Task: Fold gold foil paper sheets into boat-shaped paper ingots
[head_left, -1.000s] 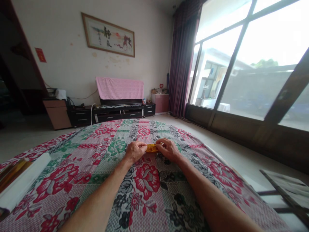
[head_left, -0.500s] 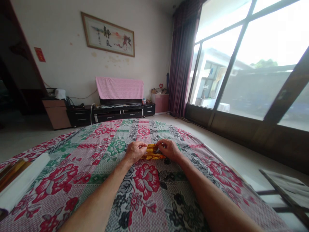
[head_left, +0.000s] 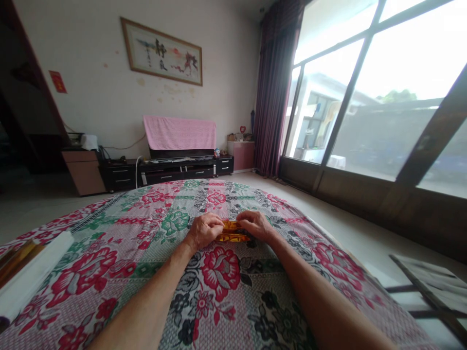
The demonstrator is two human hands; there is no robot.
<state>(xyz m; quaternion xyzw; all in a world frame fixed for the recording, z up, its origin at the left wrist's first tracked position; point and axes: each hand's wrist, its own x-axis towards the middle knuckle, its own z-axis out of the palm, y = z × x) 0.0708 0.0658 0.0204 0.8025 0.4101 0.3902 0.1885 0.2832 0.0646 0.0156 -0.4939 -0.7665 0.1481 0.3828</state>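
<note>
A small piece of shiny gold foil paper (head_left: 233,237), creased into ridges, lies low over the flowered tablecloth (head_left: 175,272) in front of me. My left hand (head_left: 206,230) pinches its left end between thumb and fingers. At the other end my right hand (head_left: 255,225) has its fingers closed on the far right edge. Both hands rest close to the cloth, a short gap apart, with the gold strip spanning between them. The fingertips hide the ends of the foil.
At the left table edge lies a white bundle (head_left: 44,272) with gold-brown sheets (head_left: 22,260) beside it. A stool-like frame (head_left: 426,287) stands right of the table. Beyond are a low black cabinet (head_left: 175,175), a pink cloth (head_left: 178,132) and large windows (head_left: 365,121).
Both hands stay at the gold foil. The right fingers have shifted slightly down over its far edge, and the foil looks a little flatter between the hands.
</note>
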